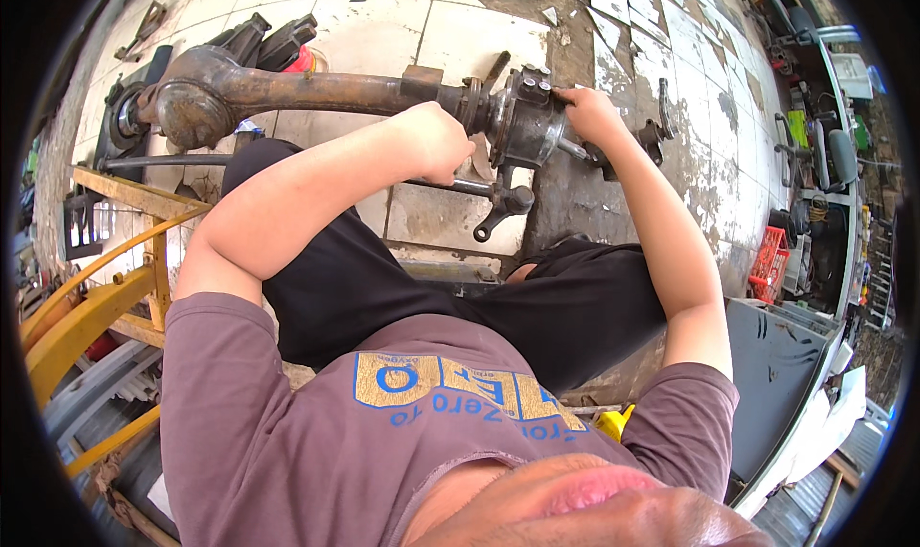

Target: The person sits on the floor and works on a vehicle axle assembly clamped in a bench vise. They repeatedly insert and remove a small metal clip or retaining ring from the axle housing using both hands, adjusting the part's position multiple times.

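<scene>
A rusty vehicle axle (331,92) lies across the floor in front of me, with a rounded differential housing (195,99) at its left end. At its right end sits a dark, greasy steering knuckle (527,116) with bolts on top. My left hand (431,142) is closed in a fist beside the axle tube, close to the flange; whatever its fingers hold is hidden. My right hand (589,117) grips the right side of the knuckle, one finger reaching toward its top. Below runs a steel tie rod (450,185), ending at a steering arm with a ball joint (517,200).
A yellow metal frame (115,288) stands at my left. Toward the right are a red plastic crate (770,264), a grey cabinet (781,374) and shelving with tools. Worn, peeling tiles (690,106) cover the floor. Black metal parts (273,44) lie behind the axle.
</scene>
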Motion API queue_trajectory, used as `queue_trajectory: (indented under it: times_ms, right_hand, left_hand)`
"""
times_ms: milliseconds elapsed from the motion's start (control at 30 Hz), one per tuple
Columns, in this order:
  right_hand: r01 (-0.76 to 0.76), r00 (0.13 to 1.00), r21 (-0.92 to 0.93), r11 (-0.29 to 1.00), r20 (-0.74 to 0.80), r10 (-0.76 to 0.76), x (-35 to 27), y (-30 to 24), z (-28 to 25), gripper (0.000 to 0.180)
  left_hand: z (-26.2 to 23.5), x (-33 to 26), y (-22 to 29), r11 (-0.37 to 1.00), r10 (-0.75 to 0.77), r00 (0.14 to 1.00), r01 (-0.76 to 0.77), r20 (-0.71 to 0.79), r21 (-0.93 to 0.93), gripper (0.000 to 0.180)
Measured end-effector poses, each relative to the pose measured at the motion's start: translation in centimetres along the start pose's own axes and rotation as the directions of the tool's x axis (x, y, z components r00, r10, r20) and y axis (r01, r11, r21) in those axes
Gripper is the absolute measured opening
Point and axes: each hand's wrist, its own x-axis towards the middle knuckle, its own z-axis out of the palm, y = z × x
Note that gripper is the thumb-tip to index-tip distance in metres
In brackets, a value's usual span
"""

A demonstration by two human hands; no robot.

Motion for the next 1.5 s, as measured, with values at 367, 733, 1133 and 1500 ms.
queue_trajectory:
  times_ms: [367, 733, 1133, 1500]
  right_hand:
    - [-0.015, 1.0, -0.005, 1.0, 0.014, 0.015, 0.1, 0.2, 0.9, 0.048]
    - [-0.016, 1.0, 0.033, 0.999, 0.01, 0.016, -1.5, -0.7, -0.8, 0.048]
    - [-0.001, 0.999, -0.046, 0.999, 0.035, 0.002, 0.4, 0.1, 0.5, 0.047]
    - [-0.014, 1.0, 0.001, 1.0, 0.009, 0.014, -1.1, -0.5, -0.3, 0.049]
  left_hand:
    - [0.3, -0.4, 0.0, 1.0, 0.01, 1.0, -0.01, -0.024, -0.008, 0.046]
    - [0.1, -0.3, 0.0, 1.0, 0.008, 1.0, -0.008, -0.014, -0.009, 0.05]
    - [0.5, -0.3, 0.0, 1.0, 0.006, 1.0, -0.006, -0.023, -0.006, 0.05]
    - [-0.4, -0.3, 0.2, 1.0, 0.008, 1.0, -0.008, -0.003, -0.004, 0.05]
